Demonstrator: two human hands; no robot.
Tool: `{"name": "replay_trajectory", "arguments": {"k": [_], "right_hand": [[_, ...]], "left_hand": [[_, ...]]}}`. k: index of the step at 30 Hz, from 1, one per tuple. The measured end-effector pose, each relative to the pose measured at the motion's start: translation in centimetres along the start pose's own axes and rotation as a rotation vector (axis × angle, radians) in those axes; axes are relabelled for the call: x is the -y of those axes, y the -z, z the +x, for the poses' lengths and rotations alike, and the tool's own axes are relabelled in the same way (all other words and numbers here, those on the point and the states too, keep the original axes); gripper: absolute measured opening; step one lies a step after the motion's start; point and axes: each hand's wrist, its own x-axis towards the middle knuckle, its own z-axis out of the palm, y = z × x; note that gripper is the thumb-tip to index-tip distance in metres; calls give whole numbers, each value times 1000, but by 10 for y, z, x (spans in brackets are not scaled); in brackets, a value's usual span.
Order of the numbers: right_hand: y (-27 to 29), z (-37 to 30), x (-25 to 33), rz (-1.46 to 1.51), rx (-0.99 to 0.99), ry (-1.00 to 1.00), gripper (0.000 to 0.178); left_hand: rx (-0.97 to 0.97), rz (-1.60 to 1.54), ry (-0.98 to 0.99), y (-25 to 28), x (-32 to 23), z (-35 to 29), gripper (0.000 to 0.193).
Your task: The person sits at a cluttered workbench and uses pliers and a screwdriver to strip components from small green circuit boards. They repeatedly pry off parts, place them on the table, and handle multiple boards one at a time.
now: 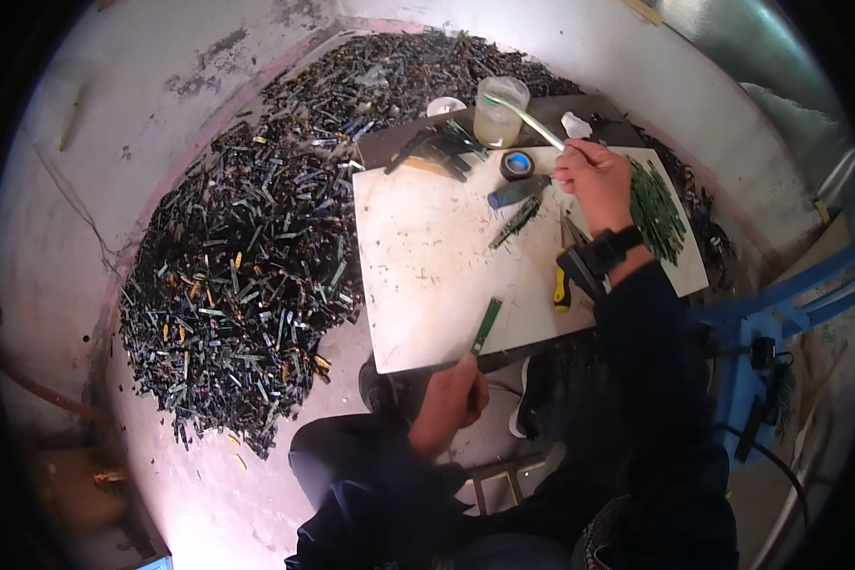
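My left hand (451,399) grips a narrow green circuit strip (486,325) by its lower end, holding it over the near edge of a white board (427,256). My right hand (594,180), with a black band at the wrist, holds a thin pale stick (530,122) whose far end dips into a clear plastic cup (500,110) of yellowish liquid. On the board near this hand lie a roll of tape (517,164), a dark tube (516,193) and a small green strip (515,221).
A big heap of dark and green strips (247,266) covers the floor to the left and behind the board. A stack of green strips (657,209) lies on the board's right side. A yellow-handled tool (562,290) rests by my right wrist. Blue frame (779,313) at right.
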Motion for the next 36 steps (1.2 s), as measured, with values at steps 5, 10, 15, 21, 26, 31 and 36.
{"name": "replay_trajectory", "arguments": {"k": [5, 10, 15, 21, 26, 31, 36], "right_hand": [[20, -35, 34, 311, -60, -81, 26], [72, -124, 48, 433, 230, -326, 23], [107, -214, 4, 406, 140, -579, 19], [105, -253, -21, 484, 124, -632, 20], [96, -253, -21, 368, 129, -583, 24], [92, -261, -19, 104, 217, -436, 22], [87, -252, -23, -49, 121, -315, 22]], "left_hand": [[44, 49, -2, 8, 7, 2, 56], [3, -12, 14, 5, 7, 1, 54], [-34, -21, 20, 3, 9, -1, 53], [-43, -52, 56, 1, 15, -2, 51], [-59, -35, 50, 3, 23, -1, 50], [-46, -35, 54, 4, 25, 1, 51], [-61, -36, 34, 4, 26, -1, 52]]}}
